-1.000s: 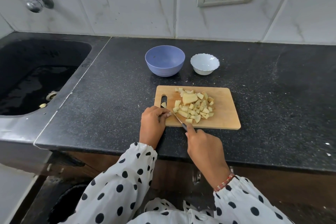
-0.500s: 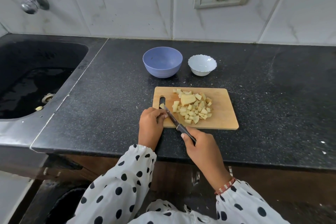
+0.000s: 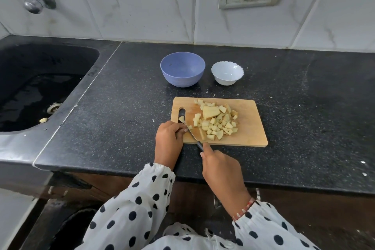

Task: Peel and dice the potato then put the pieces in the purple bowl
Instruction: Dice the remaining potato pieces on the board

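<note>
I take the wooden cutting board (image 3: 249, 134) as my landmark on the black desk (image 3: 121, 117). My right hand (image 3: 220, 165), just in front of the board, has its fingers curled around the knife (image 3: 191, 134), and the blade lies slanted over the board's front left part. My left hand (image 3: 168, 138) rests at the board's left front corner, its fingers bent on a small potato piece (image 3: 190, 127). The diced potato pile (image 3: 217, 121) lies in the middle of the board. Behind the board stand the purple bowl (image 3: 182, 69) and, to its right, a white bowl (image 3: 227, 73).
</note>
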Demonstrator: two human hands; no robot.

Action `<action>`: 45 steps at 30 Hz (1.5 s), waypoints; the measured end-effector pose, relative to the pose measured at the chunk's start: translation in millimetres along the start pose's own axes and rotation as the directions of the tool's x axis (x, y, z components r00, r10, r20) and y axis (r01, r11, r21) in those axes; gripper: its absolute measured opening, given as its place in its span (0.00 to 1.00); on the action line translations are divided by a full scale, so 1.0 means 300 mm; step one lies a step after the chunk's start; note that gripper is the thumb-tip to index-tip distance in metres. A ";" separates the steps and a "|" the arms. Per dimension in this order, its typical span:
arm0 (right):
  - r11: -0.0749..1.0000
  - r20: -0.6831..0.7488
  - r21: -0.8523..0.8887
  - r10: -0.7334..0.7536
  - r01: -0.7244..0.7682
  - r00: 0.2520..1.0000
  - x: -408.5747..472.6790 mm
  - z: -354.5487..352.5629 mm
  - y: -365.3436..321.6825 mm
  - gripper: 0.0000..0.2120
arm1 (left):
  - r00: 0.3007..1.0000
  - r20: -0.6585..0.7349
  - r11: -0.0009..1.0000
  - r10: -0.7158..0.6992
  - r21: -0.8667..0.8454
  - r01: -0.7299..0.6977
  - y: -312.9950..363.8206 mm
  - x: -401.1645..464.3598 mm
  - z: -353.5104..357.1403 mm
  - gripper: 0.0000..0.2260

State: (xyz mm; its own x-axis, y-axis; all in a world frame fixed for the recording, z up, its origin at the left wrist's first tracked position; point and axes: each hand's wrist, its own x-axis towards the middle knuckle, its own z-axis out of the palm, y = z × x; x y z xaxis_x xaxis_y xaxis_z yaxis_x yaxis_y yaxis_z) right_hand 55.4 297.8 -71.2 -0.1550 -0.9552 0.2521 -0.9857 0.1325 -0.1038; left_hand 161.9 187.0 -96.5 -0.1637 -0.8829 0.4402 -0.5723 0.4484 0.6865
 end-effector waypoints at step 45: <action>0.140 0.454 0.847 0.315 -0.513 0.834 0.051 -0.135 0.157 0.06 | 0.858 0.352 0.897 0.374 0.097 -0.430 0.075 0.008 -0.012 0.12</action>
State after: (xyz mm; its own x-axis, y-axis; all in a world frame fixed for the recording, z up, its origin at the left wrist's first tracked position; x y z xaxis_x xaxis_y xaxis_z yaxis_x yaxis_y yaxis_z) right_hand 3.8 300.2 -33.3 -0.4096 -0.8747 -0.2590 -0.0023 0.2849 -0.9586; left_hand 151.5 195.4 -78.0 -0.6370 -0.6393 0.4306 -0.5213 0.7689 0.3703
